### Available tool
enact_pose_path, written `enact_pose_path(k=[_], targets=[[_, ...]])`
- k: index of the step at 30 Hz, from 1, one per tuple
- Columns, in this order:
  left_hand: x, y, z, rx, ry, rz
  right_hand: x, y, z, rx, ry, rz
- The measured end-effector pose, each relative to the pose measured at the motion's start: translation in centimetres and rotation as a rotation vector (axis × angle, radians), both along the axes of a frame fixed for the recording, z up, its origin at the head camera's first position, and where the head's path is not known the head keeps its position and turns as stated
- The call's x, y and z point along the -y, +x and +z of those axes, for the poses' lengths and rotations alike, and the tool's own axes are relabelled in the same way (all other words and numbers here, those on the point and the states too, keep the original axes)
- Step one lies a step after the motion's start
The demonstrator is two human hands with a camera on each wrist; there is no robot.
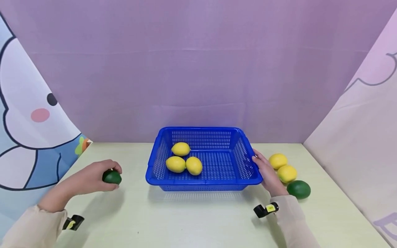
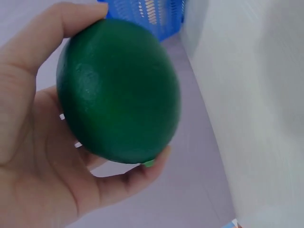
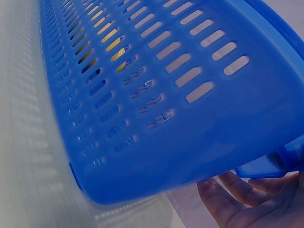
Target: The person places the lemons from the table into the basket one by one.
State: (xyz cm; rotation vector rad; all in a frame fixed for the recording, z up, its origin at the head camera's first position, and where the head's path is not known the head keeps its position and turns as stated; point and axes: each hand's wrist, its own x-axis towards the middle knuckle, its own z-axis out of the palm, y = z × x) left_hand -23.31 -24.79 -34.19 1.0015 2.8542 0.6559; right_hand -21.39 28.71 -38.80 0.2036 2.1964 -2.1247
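Observation:
My left hand holds a dark green oval fruit between thumb and fingers, above the left part of the table. A small light green stem tip shows on that fruit in the left wrist view. At the centre is a blue plastic basket with slotted walls. Three yellow lemons lie together in its left half. My right hand grips the basket's right-hand rim. In the right wrist view its fingers are at the basket's end, and part of the grip is hidden.
Right of the right hand, two lemons and another dark green oval fruit lie on the pale table. A purple cloth backdrop stands behind the basket, with printed cloth panels on both sides.

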Motion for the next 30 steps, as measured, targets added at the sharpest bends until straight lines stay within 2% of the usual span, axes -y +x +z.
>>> enact_pose_path(k=[6, 14, 19, 30], targets=[[-1.5, 0.1, 0.8, -0.087, 0.07, 0.045, -0.1, 0.0, 0.0, -0.006, -0.011, 0.001], [-3.8, 0.7, 1.9, -0.107, 0.189, 0.042, -0.1, 0.0, -0.1, -0.01, -0.009, 0.007], [-5.2, 0.6, 2.3, -0.079, 0.236, 0.031, -0.1, 0.0, -0.2, -0.012, 0.0, 0.007], [-7.8, 0.3, 2.9, 0.029, 0.381, 0.022, -0.1, 0.0, -0.2, -0.014, -0.011, 0.006]])
